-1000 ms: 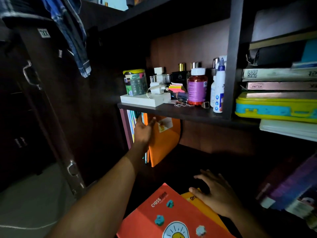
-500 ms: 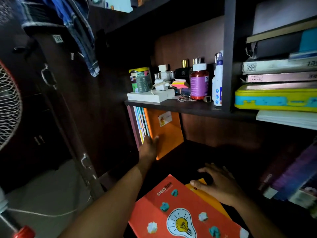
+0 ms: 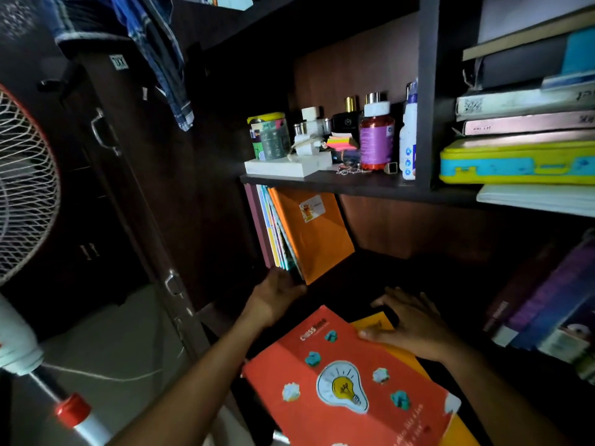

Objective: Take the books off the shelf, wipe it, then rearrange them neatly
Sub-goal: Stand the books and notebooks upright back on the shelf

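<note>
Below the standing books (image 3: 283, 233), both hands spread: left (image 3: 277, 296), right (image 3: 415, 326) pressing notebooks (image 3: 347, 378).

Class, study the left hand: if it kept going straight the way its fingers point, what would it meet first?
Probably the bottom edges of the upright books leaning beside the orange notebook; the left hand is already almost touching them.

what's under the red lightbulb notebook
A yellow-orange book lies under the red notebook, one corner poking out beneath the right hand. Its cover is mostly hidden; anything below cannot be seen.
</note>
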